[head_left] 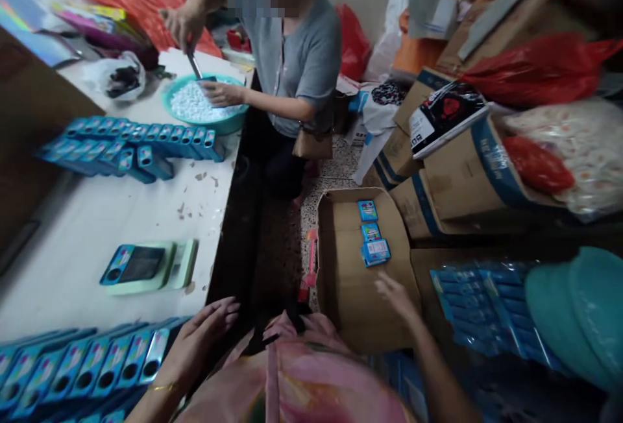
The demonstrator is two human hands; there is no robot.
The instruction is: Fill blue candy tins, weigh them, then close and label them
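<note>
My left hand (214,319) is stretched out flat at the table's edge, holding nothing, beside a row of blue packets (111,364) with dark round holes. Over a cardboard tray (341,293) on my right, my right hand (395,294) has its fingers extended with nothing in them. Just beyond its fingertips lie small blue packs (376,252), partly overlapping, and another blue pack (368,210) sits farther back in the tray. On the table, a blue packet with a dark window (141,263) rests on a pale green scale (182,264).
Across the table corner, a person (302,53) holds a tool and a blue packet over a teal basin (228,126) of white pieces. More blue packets (131,141) stand in rows. At right are wrapped blue packs (487,306), a turquoise tub (574,313) and cartons (452,183).
</note>
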